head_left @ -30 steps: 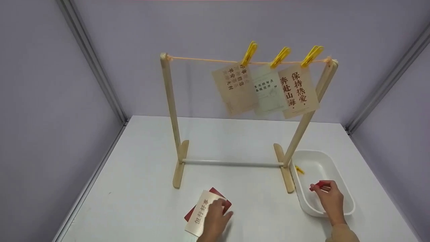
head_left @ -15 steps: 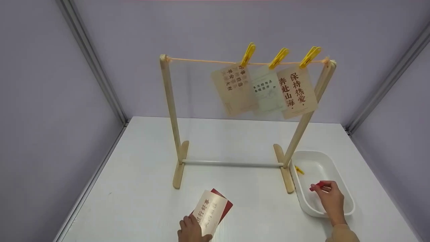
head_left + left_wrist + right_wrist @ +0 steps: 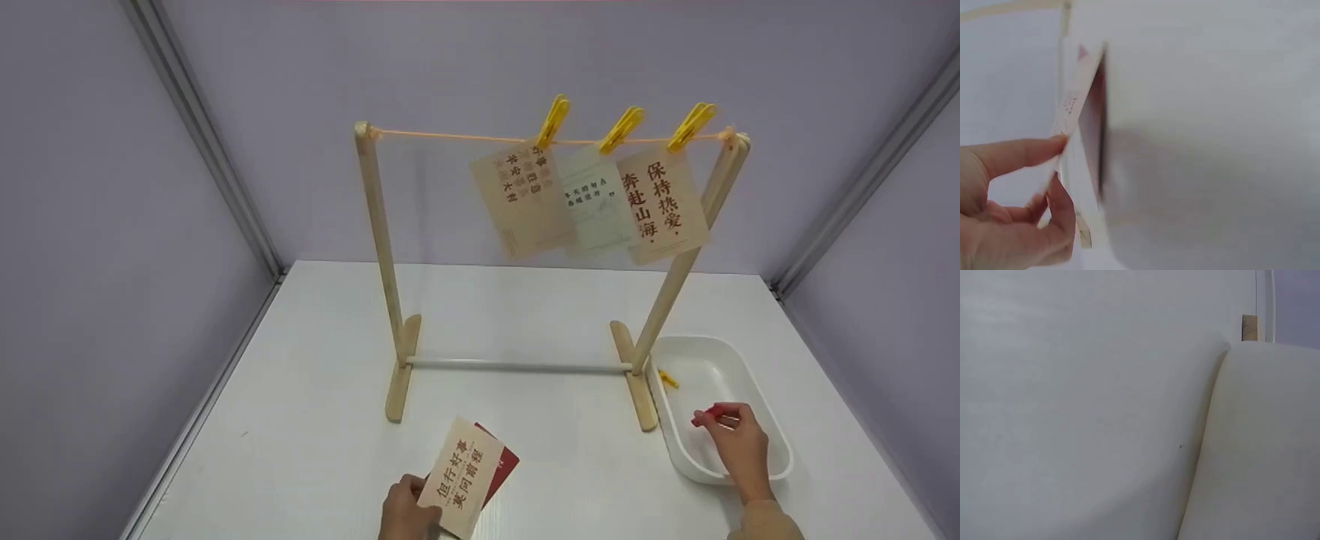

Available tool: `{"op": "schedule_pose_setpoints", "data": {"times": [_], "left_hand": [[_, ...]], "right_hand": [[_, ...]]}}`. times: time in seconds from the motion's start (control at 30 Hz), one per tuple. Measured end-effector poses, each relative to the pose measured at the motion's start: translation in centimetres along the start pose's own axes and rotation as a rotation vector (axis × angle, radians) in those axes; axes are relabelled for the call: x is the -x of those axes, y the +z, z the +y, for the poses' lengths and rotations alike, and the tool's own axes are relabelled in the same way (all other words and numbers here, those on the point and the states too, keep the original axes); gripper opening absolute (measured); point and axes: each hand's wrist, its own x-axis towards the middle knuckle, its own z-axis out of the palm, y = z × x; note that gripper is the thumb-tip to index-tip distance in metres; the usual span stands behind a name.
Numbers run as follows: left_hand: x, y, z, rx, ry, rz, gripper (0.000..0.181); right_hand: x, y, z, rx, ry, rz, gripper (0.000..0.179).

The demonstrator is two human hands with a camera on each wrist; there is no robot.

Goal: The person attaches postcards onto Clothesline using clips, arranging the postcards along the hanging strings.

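Observation:
My left hand pinches a cream card with dark printed characters by its near left edge. In the left wrist view, thumb and fingers grip this card, which is raised at a slant. Partly covered by it, a red card lies on the table. Over the white tub, my right hand pinches a small red clothespin between thumb and fingertips. The right wrist view shows the tub's outer wall but no part of the hand.
A wooden stand carries an orange string, where yellow clothespins hold three printed cards toward the right. A yellow clothespin lies in the tub beside the stand's right foot. Walls enclose the table.
My left hand has moved from the cream card's right side to its near left edge, gripped it and tilted it up. The right hand stays in place with the red clothespin.

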Motion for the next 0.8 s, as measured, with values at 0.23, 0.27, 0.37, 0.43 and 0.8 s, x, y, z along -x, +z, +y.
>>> {"op": "schedule_pose_setpoints", "data": {"times": [0.23, 0.27, 0.37, 0.43, 0.8], "left_hand": [[0.6, -1.4, 0.7, 0.344, 0.03, -0.043, 0.03], [0.7, -1.5, 1.0, 0.382, 0.032, -0.024, 0.031], [1.0, -1.4, 1.6, 0.478, 0.027, 0.058, 0.035], [1.0, -1.3, 1.8, 0.537, 0.029, 0.111, 0.037], [-3.7, 2.3, -2.3, 0.68, -0.026, 0.211, 0.028]], "right_hand": [[0.0, 0.0, 0.2, 0.003, -0.009, -0.001, 0.04], [0.0, 0.1, 0.2, -0.001, -0.01, -0.001, 0.039], [0.0, 0.1, 0.2, -0.012, -0.019, 0.006, 0.038], [0.0, 0.1, 0.2, -0.018, -0.019, 0.007, 0.038], [0.0, 0.1, 0.2, 0.011, 0.017, -0.011, 0.04]]}}
